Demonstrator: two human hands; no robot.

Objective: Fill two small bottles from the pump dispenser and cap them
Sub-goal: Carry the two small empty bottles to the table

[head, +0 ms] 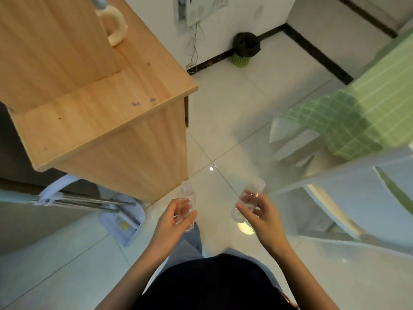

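I stand over a white tiled floor with a small clear bottle in each hand. My left hand (176, 217) grips one clear bottle (187, 193), whose neck end points away from me. My right hand (257, 211) grips the other clear bottle (251, 193), tilted with its capped end up and to the right. Both bottles look transparent; I cannot tell whether they hold liquid. No pump dispenser is in view.
A wooden desk (107, 104) fills the upper left, with a cream mug (114, 25) on it. A dustpan and broom (120, 215) lie at its foot. A bin (244, 50) stands by the far wall. A green checked cloth (362, 113) and a white surface (348, 198) are at right.
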